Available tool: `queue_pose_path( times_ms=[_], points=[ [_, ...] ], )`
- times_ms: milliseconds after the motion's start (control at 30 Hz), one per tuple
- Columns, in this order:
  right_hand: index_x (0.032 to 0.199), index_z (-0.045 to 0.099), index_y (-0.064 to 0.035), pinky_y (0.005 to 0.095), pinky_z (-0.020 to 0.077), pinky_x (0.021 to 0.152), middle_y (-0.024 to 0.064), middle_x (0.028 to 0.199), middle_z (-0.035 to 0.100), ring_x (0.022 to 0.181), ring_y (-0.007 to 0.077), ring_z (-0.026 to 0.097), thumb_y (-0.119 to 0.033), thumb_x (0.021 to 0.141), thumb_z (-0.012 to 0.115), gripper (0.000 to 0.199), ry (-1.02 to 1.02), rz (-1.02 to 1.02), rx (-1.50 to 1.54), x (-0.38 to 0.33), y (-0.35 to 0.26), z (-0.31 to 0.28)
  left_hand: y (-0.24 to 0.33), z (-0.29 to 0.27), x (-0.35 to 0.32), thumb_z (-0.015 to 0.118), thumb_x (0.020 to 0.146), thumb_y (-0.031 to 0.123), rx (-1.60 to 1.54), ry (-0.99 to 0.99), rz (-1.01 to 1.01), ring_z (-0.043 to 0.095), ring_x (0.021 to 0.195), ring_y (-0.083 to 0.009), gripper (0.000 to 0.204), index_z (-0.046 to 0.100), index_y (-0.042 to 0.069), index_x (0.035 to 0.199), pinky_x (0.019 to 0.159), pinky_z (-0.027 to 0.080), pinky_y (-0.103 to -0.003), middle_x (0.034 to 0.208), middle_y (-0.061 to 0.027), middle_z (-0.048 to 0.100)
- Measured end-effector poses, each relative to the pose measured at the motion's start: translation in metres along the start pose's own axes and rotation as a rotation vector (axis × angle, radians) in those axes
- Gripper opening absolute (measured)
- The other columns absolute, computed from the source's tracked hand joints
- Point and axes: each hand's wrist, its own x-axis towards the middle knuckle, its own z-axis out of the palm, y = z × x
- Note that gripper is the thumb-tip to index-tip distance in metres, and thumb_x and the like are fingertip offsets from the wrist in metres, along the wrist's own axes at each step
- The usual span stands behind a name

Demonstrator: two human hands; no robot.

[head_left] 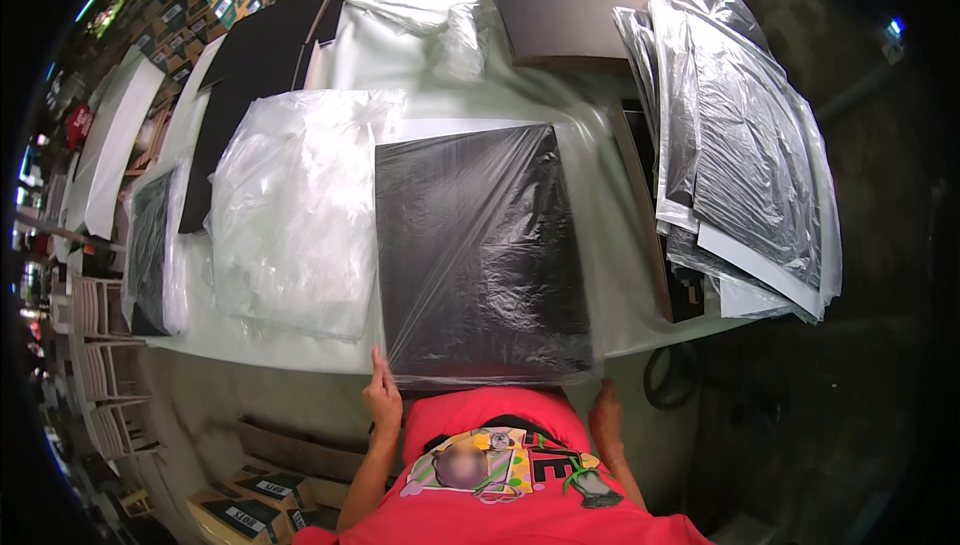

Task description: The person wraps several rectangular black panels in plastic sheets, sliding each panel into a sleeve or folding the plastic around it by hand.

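Note:
A dark rectangular board (470, 245) lies at the table's near edge inside a clear plastic bag, whose film is wrinkled and shiny. The bag's loose near edge (500, 382) reaches past the board toward my red shirt. My left hand (383, 400) pinches the bag near its left near corner, the fingers pointing up along the edge. By the right near corner is my right hand (606, 415), low beside the bag; its fingers are partly hidden and dim, so their grip does not show. Left of the board lies a stack of clear plastic bags (295, 215).
Several bagged boards (745, 135) are piled on the right, beside a dark box-like piece (655, 225). A brown-grey board (565, 15) and crumpled plastic (415, 0) lie at the back. Black boards (255, 65) stand far left; cartons (245, 515) sit on the floor.

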Motion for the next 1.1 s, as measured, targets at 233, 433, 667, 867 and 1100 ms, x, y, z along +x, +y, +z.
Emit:
queue_pose_path(
  times_ms=[233,433,667,867,1100],
  points=[
    [0.137,0.034,-0.0109,0.0504,0.0205,0.107,0.0130,0.142,0.029,0.134,0.0339,0.022,-0.031,0.056,0.081,0.095,-0.104,-0.986,-0.117,-0.026,-0.198,-0.095,0.125,-0.044,-0.029,0.044,0.092,0.005,-0.442,0.064,0.407,0.055,0.076,-0.0112,0.039,0.043,0.002,0.131,0.071,0.040,-0.022,0.106,-0.0119,0.063],
    [0.127,0.049,-0.0038,0.0343,0.0476,0.064,0.0186,0.107,0.062,0.087,0.0268,0.063,0.011,0.063,0.054,0.066,0.398,-1.192,0.012,-0.016,-0.245,-0.138,0.200,-0.088,-0.053,0.052,0.085,-0.001,-0.523,-0.269,0.629,0.056,0.109,-0.0214,0.051,0.038,0.002,0.134,0.090,0.042,-0.028,0.124,-0.0175,0.054],
    [0.107,0.058,0.0069,0.0331,0.0487,0.077,0.0133,0.101,0.062,0.085,0.0221,0.059,-0.010,0.077,0.070,0.037,0.971,-0.589,1.011,0.032,-0.218,-0.311,0.154,-0.021,0.132,0.074,0.073,0.025,-0.074,0.229,0.472,0.017,0.134,-0.0426,0.097,0.010,0.006,0.143,0.104,0.027,-0.050,0.146,-0.0255,0.013],
    [0.100,0.060,0.0113,0.0323,0.0516,0.072,0.0141,0.094,0.062,0.078,0.0210,0.060,-0.006,0.070,0.073,0.036,1.077,-0.350,1.223,0.126,-0.103,-0.386,0.149,0.031,0.258,0.077,0.065,0.042,0.390,0.469,0.339,0.008,0.136,-0.0425,0.113,0.006,0.005,0.143,0.105,0.021,-0.058,0.147,-0.0251,0.003],
    [0.086,0.063,0.0156,0.0313,0.0514,0.065,0.0163,0.087,0.062,0.071,0.0211,0.059,-0.011,0.073,0.071,0.031,1.185,-0.102,1.047,0.220,-0.013,-0.381,0.092,0.034,0.362,0.048,0.090,0.026,0.613,0.544,0.272,0.035,0.128,-0.0360,0.052,0.036,0.002,0.135,0.105,0.017,-0.056,0.129,-0.0244,0.046]
  ],
)
